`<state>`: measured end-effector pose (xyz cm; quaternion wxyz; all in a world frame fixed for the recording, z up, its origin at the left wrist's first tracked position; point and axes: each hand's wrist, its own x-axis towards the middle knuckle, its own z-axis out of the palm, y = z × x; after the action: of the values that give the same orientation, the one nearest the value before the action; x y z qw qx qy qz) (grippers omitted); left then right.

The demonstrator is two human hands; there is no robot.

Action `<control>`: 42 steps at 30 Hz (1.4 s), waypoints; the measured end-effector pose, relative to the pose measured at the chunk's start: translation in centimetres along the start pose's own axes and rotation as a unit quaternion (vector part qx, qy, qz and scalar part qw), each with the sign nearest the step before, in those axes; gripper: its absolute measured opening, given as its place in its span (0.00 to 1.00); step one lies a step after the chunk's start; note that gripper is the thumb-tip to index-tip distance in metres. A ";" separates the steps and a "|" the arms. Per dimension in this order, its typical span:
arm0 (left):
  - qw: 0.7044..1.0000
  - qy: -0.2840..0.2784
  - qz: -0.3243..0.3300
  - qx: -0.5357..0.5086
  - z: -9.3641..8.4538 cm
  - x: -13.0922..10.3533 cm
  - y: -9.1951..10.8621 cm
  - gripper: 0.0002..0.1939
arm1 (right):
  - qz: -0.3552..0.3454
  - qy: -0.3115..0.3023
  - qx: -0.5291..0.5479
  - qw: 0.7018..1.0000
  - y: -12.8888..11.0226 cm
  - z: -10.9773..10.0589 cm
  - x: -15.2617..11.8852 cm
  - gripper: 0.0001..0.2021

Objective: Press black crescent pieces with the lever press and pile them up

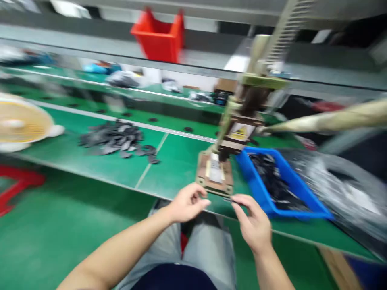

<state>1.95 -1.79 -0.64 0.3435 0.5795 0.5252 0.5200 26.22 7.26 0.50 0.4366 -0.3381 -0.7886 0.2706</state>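
My right hand [254, 223] pinches a small dark flat piece [227, 199] between thumb and fingertips, at the bench's front edge; blur hides its exact shape. My left hand [188, 204] is across from it, fingers curled and thumb a little apart from the index, with nothing visible between them. Just beyond both hands stands a hand press [242, 125] with a yellow warning label, its lever [329, 117] reaching out to the right. On its base plate [201, 171] lies a pale metal fixture [215, 169].
A pile of dark curved flat pieces [117, 137] lies left on the green bench [175, 161]. Right of the press sits a blue bin [256, 181] of black parts, beside clear plastic bags [347, 185]. A red bin [160, 38] is on the shelf; a white-and-yellow fan [24, 121] stands far left.
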 end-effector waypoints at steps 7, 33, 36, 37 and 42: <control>0.996 0.061 0.070 -0.008 -1.5 -0.4 -0.7 0.20 | -0.060 -0.024 0.052 0.997 1.7 6.7 0.7 0.08; 0.992 0.071 0.105 0.027 -2.0 -3.1 0.2 0.06 | -0.050 -0.074 0.122 0.989 -2.6 6.7 -0.6 0.14; 0.991 0.067 0.111 0.041 -1.9 -3.4 0.3 0.08 | -0.053 -0.069 0.135 0.987 -2.8 6.5 -0.9 0.15; 0.990 0.066 0.113 0.044 -1.9 -3.5 0.4 0.08 | -0.055 -0.068 0.139 0.986 -2.9 6.5 -0.9 0.15; 0.991 0.059 0.116 0.036 -1.9 -3.8 0.3 0.09 | -0.057 -0.071 0.146 0.985 -2.9 6.6 -1.0 0.15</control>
<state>0.54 -5.87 -0.81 0.2281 0.6169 0.4921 0.5703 20.00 3.80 -0.99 0.4388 -0.2051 -0.7878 0.3806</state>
